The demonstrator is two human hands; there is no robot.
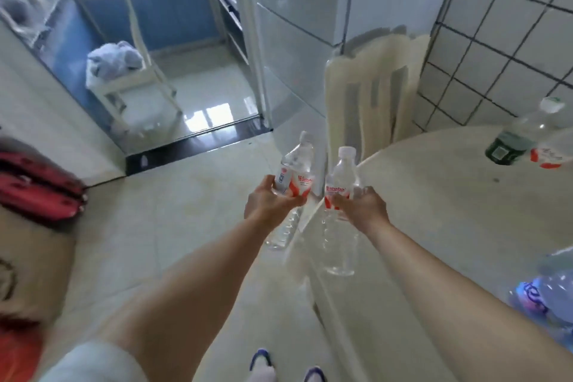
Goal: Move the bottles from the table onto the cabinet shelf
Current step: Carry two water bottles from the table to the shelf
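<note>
My left hand [273,200] grips a clear water bottle [296,170] with a red and white label, held over the floor just left of the table. My right hand [361,206] grips a second clear bottle [341,174] of the same kind, upright over the table's left edge. Both arms reach forward side by side. On the round cream table [434,201], a green-labelled bottle [524,133] and a red-labelled bottle [550,152] stand at the far right. A blue-tinted bottle [545,295] lies at the near right edge. No cabinet shelf can be made out clearly.
A cream chair [369,93] stands against the table's far side, beside a white fridge [297,25]. A glass door opens to a kitchen with blue cabinets [173,9] and a white stool [130,84]. A red bag [37,186] lies at the left. My feet [285,366] are on the tiled floor.
</note>
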